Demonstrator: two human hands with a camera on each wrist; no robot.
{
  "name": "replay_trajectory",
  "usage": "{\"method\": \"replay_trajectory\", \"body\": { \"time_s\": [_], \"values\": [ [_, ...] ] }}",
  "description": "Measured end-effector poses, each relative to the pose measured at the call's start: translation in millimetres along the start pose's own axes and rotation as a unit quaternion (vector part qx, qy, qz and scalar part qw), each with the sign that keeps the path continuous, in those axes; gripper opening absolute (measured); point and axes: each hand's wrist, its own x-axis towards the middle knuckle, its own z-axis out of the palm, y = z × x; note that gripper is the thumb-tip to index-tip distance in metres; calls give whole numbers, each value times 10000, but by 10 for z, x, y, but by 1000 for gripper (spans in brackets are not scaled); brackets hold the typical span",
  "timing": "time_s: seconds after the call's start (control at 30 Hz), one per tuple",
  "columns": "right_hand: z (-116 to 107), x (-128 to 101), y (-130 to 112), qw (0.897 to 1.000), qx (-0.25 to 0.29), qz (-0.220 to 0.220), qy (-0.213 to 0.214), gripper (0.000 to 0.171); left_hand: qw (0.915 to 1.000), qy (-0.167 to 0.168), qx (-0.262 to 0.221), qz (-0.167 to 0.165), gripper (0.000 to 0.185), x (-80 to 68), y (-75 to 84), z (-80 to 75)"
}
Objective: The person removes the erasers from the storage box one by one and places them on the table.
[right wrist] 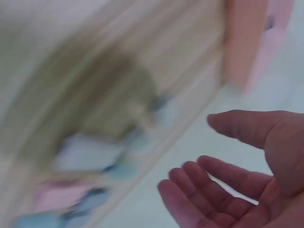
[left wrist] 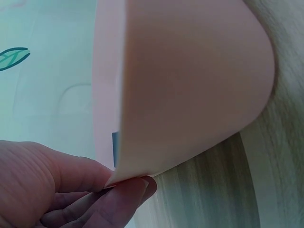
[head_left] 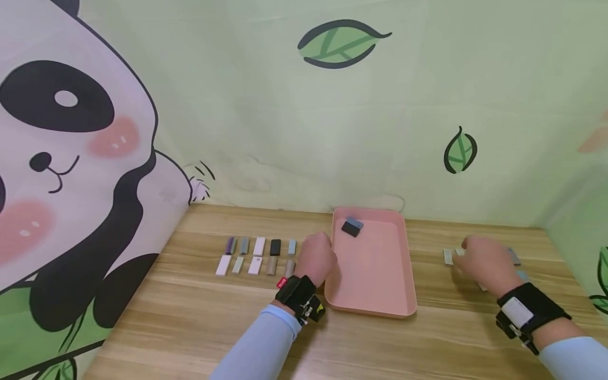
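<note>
A pink tray [head_left: 375,274] lies on the wooden table, with a small dark tile and a grey-blue one [head_left: 352,227] in its far left corner. My left hand [head_left: 317,254] is at the tray's left rim. In the left wrist view its thumb and finger [left wrist: 135,187] pinch the edge of the tray [left wrist: 190,85]. My right hand [head_left: 475,253] hovers over several small loose tiles [head_left: 448,256] to the right of the tray. The blurred right wrist view shows that hand [right wrist: 209,152] with its fingers relaxed and its palm bare, above the blurred tiles [right wrist: 90,156].
Two neat rows of small rectangular tiles [head_left: 258,256] in grey, white, black and beige lie left of the tray. A wall with a panda picture stands at the left and a leaf-patterned wall behind. Bare wood [head_left: 190,327] stretches toward the near edge.
</note>
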Motion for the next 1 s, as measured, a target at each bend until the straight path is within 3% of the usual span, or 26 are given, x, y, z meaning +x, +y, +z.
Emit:
{"method": "replay_trajectory", "body": {
  "time_s": [0.1, 0.23, 0.43, 0.67, 1.0],
  "values": [
    [-1, 124, -378, 9991, 61, -338, 255, 53, 10000, 8, 43, -34, 35, 8, -11, -21],
    [88, 291, -911, 9929, 60, -889, 787, 72, 9999, -21, 54, -110, 33, 21, -32, -36],
    [268, 535, -1494, 9836, -5, -1517, 979, 78, 9996, -90, -111, -258, 21, 36, -65, -17],
    [567, 809, -1750, 9813, 3, -1722, 863, 64, 9999, -35, -7, -162, 19, 7, -62, -1],
    [808, 1081, -1809, 9858, 119, -1539, 659, 51, 9997, -65, 132, -178, 16, -23, 5, -35]
  ]
}}
